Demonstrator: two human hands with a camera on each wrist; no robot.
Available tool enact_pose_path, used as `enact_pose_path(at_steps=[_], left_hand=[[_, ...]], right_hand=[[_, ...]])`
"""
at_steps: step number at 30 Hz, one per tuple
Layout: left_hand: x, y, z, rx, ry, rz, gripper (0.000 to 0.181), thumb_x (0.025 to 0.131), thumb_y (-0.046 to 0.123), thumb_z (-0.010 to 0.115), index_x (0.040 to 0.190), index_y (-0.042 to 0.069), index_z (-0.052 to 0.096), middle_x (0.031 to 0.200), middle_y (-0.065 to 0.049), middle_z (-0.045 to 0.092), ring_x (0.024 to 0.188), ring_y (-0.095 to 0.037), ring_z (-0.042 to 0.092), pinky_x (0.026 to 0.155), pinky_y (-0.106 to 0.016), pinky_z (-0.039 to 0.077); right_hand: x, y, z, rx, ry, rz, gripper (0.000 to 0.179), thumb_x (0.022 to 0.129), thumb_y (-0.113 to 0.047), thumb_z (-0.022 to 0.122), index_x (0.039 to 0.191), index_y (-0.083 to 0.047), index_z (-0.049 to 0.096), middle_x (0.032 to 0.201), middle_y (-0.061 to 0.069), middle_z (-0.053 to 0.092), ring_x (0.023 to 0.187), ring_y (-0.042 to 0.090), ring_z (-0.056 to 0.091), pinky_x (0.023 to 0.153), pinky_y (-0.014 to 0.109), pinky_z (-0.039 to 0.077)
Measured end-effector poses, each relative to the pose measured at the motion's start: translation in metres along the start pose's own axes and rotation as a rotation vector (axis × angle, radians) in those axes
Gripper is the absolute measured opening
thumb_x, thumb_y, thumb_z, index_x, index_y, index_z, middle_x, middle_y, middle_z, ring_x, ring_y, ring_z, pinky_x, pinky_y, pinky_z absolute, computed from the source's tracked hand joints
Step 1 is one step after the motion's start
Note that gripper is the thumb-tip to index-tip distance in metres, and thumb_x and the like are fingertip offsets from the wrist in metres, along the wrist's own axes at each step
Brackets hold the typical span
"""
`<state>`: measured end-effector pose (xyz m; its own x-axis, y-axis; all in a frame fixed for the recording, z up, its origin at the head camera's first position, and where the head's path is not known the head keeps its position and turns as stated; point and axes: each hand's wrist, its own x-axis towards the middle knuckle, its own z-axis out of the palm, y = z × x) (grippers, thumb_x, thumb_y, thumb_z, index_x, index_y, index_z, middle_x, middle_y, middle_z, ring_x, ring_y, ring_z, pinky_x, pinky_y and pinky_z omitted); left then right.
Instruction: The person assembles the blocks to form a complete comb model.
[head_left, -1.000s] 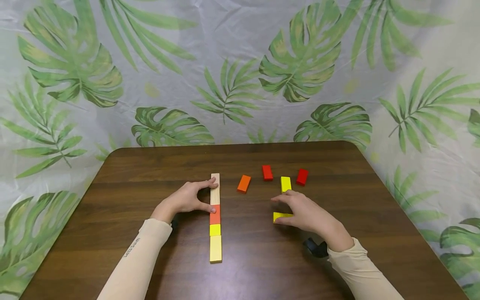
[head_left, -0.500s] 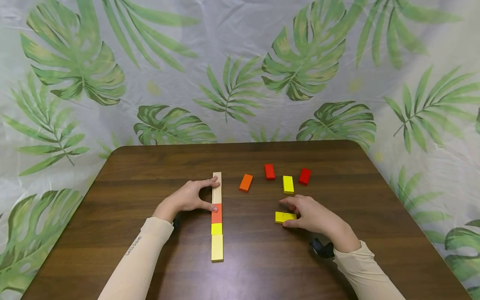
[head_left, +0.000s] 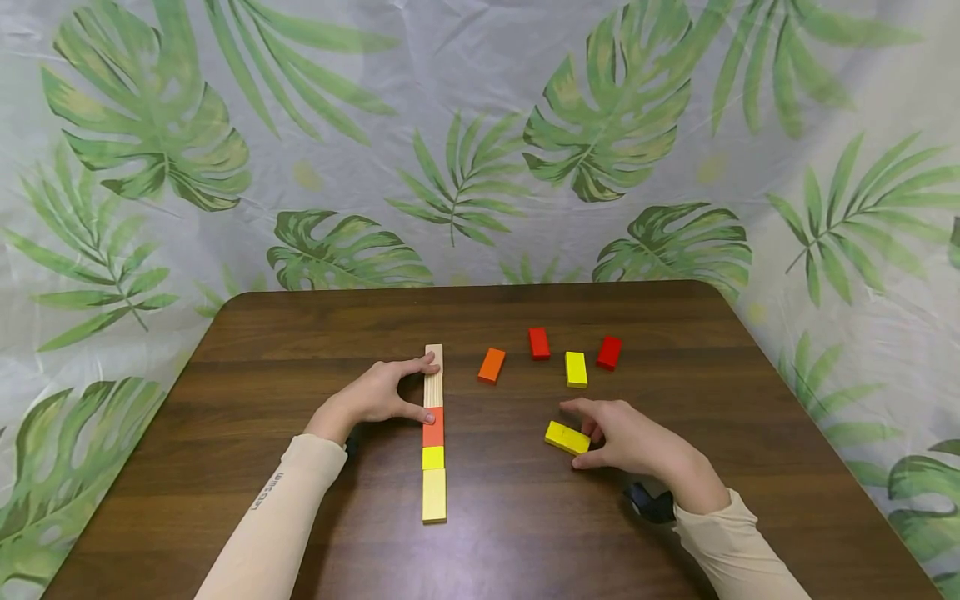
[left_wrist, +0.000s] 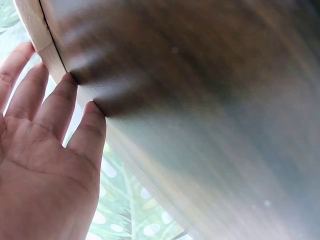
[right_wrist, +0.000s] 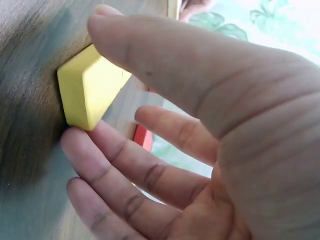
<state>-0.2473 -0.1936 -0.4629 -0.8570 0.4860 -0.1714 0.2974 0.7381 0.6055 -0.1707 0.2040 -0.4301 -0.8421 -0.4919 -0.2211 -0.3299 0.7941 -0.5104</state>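
Dark wood-grain tabletop (head_left: 247, 392); row of blocks (head_left: 433, 435), laid end to end, runs away from the person; left hand (head_left: 373, 393) beside it, thumb and fingers spread apart, tips on the row; right hand (head_left: 633, 439) at the right end of the near yellow block (head_left: 566, 436), thumb and fingers either side, can't tell if pinching; that block lies askew right of the row, well apart; probably best: fingertips low on its long sides before any turn or lift, left touch light so the row doesn't shift; beyond, loose orange block (head_left: 492, 366), far yellow block (head_left: 576, 368), red blocks (head_left: 539, 343).
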Motion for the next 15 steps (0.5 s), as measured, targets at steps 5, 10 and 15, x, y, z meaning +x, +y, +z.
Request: enact_pose_path(at_steps=[5,10,15], left_hand=[[-0.0005,0.0010,-0.0001,-0.001,0.001,-0.005,0.089,0.083,0.043,0.094,0.160,0.025,0.054,0.173,0.000,0.041,0.162,-0.036,0.035,0.129,-0.057,0.035],[-0.0007,0.0011,0.0000,0.000,0.004,-0.007,0.089,0.083,0.042,0.094,0.160,0.024,0.054,0.172,-0.001,0.043,0.162,-0.036,0.035,0.129,-0.056,0.036],[0.0005,-0.0002,0.0007,0.002,0.007,0.002,0.089,0.083,0.043,0.094,0.160,0.024,0.054,0.171,-0.001,0.045,0.162,-0.035,0.036,0.129,-0.056,0.036]], right_hand=[[0.0002,0.0002,0.0027,0.063,-0.038,-0.023,0.082,0.083,-0.019,0.095,0.153,-0.005,0.056,0.097,-0.002,0.068,0.089,0.013,0.063,0.082,0.026,0.057],[0.0011,-0.0004,0.0043,0.115,-0.059,-0.058,0.083,0.082,-0.015,0.095,0.154,-0.003,0.054,0.094,0.000,0.066,0.086,0.013,0.063,0.079,0.022,0.054],[0.0047,0.0046,0.0057,0.118,-0.043,-0.057,0.082,0.083,-0.014,0.094,0.153,-0.001,0.055,0.092,-0.001,0.065,0.085,0.014,0.062,0.078,0.020,0.054]])
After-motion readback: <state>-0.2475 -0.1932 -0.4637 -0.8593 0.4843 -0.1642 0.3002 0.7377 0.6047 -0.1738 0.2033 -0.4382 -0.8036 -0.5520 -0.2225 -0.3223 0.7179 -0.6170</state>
